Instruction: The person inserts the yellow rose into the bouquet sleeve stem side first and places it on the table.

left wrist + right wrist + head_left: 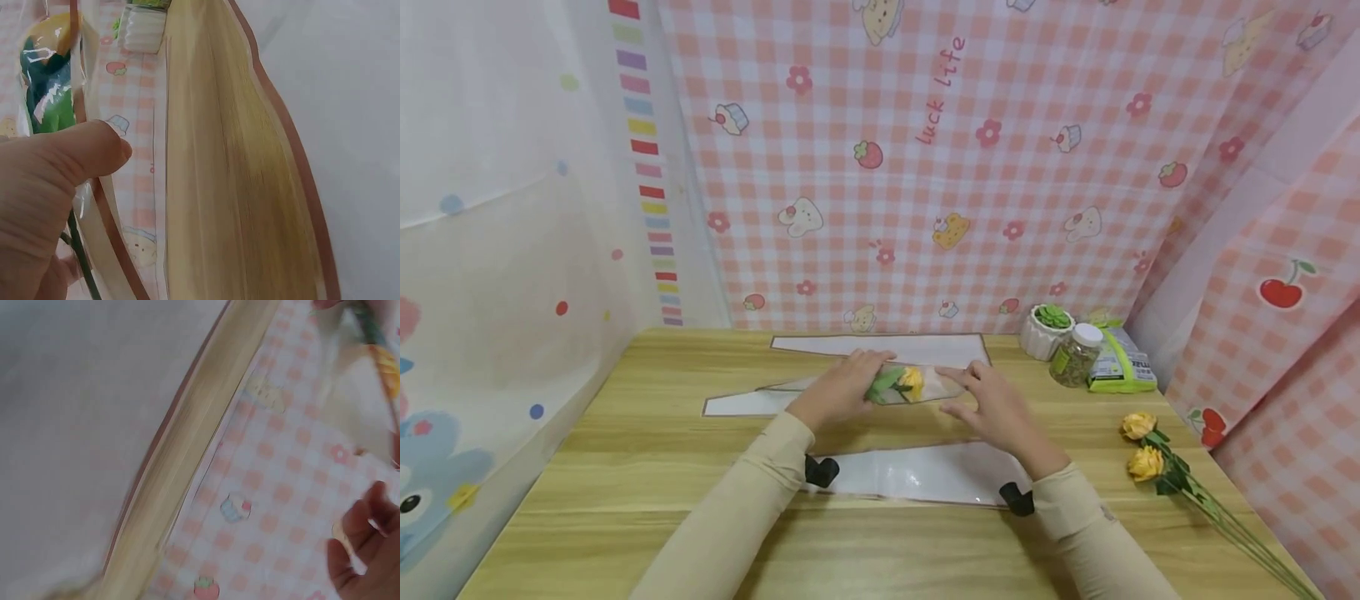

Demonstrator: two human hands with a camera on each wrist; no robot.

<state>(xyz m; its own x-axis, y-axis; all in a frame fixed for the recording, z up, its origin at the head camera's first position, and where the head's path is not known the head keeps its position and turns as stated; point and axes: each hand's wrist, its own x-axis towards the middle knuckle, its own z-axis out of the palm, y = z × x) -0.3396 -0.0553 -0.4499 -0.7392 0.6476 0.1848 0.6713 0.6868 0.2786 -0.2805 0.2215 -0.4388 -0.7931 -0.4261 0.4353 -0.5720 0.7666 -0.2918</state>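
A yellow rose with green leaves lies inside a clear, brown-edged flower sleeve, held above the table. My left hand grips the sleeve and stem below the bloom; in the left wrist view its thumb presses over the sleeve. Beside the sleeve's wide end is my right hand, its fingers parted and loosely bent. The right wrist view has this hand below the blurred sleeve; whether a fingertip touches the edge, I cannot tell.
Pale flat sleeves with brown borders lie in front and behind. Two yellow roses with long stems rest at right. A potted succulent, a lidded jar and a green-grey packet stand at the back right.
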